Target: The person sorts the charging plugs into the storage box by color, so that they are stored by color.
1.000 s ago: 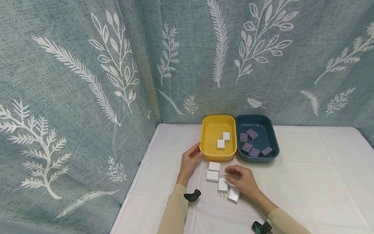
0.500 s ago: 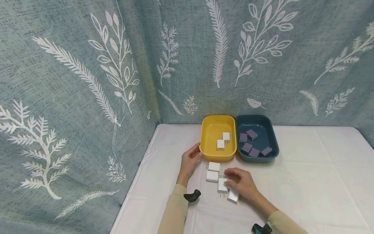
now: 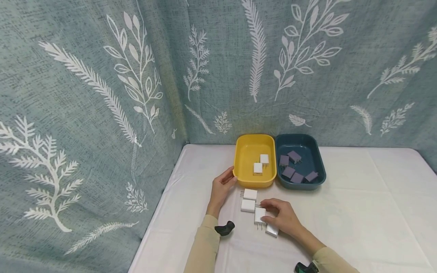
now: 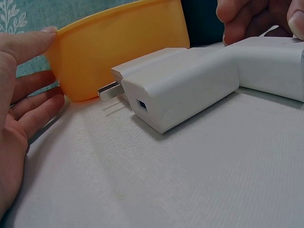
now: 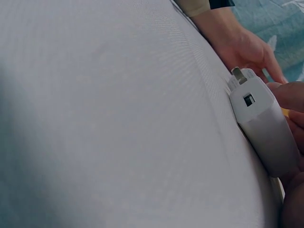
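My left hand [image 3: 220,191] rests at the near-left corner of a yellow bin [image 3: 246,151]. In the left wrist view its thumb touches the rim, and the fairly straight fingers lie along the outer wall. My right hand [image 3: 286,217] curls its thumb and fingers about a white wall charger [image 3: 259,214], whose prongs point toward me. Partly under that hand lies another white charger [image 3: 271,230]. Two more white chargers, a nearer one [image 3: 247,206] and a farther one [image 3: 250,194], lie in front of the yellow bin, which holds two white chargers.
A navy bin [image 3: 315,149] stands against the yellow bin's right side, with several purple chargers [image 3: 297,178] in it. White cloth [image 3: 365,197] covers the table. Patterned blue-green curtains [image 3: 222,76] hang along its back and left edges.
My right hand has moved slightly left and down, its thumb coming onto the white charger and its fingers drawing in around it. My left hand, both bins and the chargers have stayed put.
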Motion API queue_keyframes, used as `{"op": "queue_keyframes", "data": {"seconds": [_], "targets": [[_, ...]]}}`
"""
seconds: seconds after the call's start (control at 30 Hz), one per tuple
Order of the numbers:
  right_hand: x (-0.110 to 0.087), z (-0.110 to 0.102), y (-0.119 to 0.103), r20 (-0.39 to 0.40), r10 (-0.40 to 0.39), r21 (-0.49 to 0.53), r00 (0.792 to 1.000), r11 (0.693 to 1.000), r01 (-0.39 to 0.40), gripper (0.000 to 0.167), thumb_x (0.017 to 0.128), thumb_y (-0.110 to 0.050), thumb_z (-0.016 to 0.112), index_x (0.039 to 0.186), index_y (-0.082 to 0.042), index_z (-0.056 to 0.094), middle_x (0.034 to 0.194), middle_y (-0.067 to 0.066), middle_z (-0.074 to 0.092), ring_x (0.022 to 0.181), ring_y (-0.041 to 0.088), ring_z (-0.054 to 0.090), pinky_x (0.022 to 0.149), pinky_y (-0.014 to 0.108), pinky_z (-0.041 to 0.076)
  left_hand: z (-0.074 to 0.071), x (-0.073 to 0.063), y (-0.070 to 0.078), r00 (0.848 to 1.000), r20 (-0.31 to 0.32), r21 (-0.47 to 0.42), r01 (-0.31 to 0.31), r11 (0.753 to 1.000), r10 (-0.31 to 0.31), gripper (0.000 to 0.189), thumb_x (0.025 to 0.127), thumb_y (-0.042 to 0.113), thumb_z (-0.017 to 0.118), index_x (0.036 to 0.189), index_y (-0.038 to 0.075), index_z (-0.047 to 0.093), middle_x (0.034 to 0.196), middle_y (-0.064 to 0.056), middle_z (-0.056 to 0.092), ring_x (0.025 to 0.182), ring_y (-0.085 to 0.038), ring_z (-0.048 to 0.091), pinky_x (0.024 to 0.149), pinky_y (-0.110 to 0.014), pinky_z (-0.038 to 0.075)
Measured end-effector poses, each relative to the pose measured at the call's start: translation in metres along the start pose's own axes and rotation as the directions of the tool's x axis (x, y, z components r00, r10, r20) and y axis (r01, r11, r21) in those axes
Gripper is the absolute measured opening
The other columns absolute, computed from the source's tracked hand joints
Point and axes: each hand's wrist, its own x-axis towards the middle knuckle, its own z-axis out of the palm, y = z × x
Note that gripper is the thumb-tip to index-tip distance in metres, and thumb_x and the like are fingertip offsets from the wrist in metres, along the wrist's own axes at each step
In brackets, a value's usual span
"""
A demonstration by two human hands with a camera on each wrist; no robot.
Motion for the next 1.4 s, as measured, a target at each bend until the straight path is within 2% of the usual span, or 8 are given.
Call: {"op": "queue_keyframes", "data": {"seconds": [0.17,0.57,1.07,1.4], "targets": [[-0.0002,-0.0006,0.001,0.024,-0.027,0.021,0.999,0.999,0.027,0.042,0.072,-0.01,0.084,0.111,-0.006,0.069,0.109,0.007,0.072,0.097,0.018,0.071,0.088,0.025,0.058,-0.0006,0.0004,0.0001,1.0,-0.004,0.019,0.005,1.0,-0.005,0.049,0.091,0.012,0.068,0.137,0.003,0.055,0.136,-0.018,0.059,0.125,-0.03,0.059,0.099,-0.02,0.05],[-0.0002,-0.0029,0.0031,0.092,-0.018,0.064,0.996,0.998,0.012,0.049,0.071,-0.015,0.086,0.115,-0.005,0.067,0.114,0.011,0.069,0.103,0.025,0.069,0.093,0.027,0.056,-0.0004,-0.0002,-0.0007,1.0,-0.013,0.009,0.002,1.0,-0.002,0.048,0.091,0.011,0.068,0.136,0.004,0.056,0.135,-0.017,0.06,0.124,-0.03,0.059,0.098,-0.02,0.051],[-0.0022,-0.0036,0.0025,0.085,-0.051,0.022,0.995,0.999,0.049,0.05,0.07,-0.013,0.086,0.116,-0.004,0.067,0.113,0.008,0.07,0.102,0.022,0.069,0.093,0.029,0.056,0.0007,-0.0015,0.0027,1.0,-0.011,0.004,0.003,1.0,-0.003,0.048,0.091,0.011,0.068,0.137,0.003,0.055,0.135,-0.017,0.06,0.124,-0.03,0.059,0.098,-0.02,0.051],[-0.0017,-0.003,0.0041,0.087,-0.043,0.008,0.995,0.999,0.042,0.049,0.071,-0.016,0.086,0.116,-0.007,0.067,0.114,0.007,0.07,0.102,0.022,0.069,0.093,0.028,0.056,0.0006,-0.0012,0.001,1.0,-0.014,0.018,-0.002,1.0,0.002,0.049,0.091,0.013,0.069,0.137,0.003,0.055,0.135,-0.017,0.06,0.124,-0.029,0.059,0.099,-0.021,0.051]]}}
